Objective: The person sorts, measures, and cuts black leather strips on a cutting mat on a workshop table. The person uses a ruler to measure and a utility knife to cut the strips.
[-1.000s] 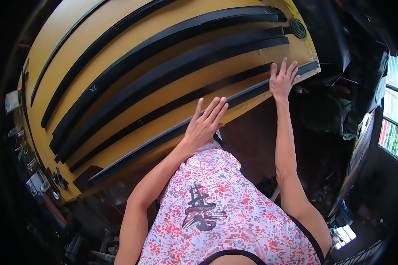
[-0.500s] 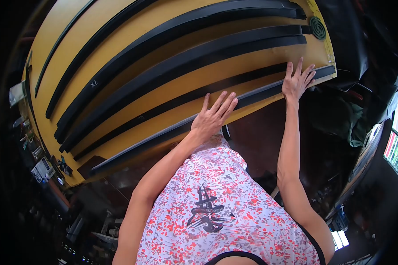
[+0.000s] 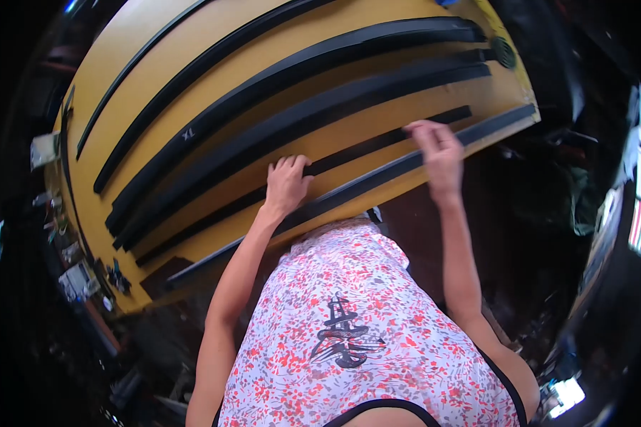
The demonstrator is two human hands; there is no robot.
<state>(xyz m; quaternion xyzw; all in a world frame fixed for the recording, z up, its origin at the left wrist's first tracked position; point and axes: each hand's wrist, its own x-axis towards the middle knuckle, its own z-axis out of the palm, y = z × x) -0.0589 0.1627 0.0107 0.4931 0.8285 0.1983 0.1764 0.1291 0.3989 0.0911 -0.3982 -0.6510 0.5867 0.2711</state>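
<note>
On yellow table (image 3: 363, 128): thin black strip (image 3: 363, 151) is lying just behind edge strip (image 3: 491, 128).
Left hand (image 3: 286, 186): fingers are curling tight, gripping the thin black strip.
Right hand (image 3: 440, 155): bent fingertips are pinching it further along; blurred.

Saw long black strips (image 3: 320, 114) across a mustard-yellow tabletop (image 3: 377, 121), one marked with white letters (image 3: 188, 134). Wore a white top (image 3: 377, 285) speckled red and grey, with a dark grey print and black trim.

The left hand (image 3: 288, 183) and right hand (image 3: 440, 151) have been moved off the edge strip (image 3: 349, 191) to the thin strip (image 3: 367, 147) just beyond it; the fingers, flat before, are curled.
</note>
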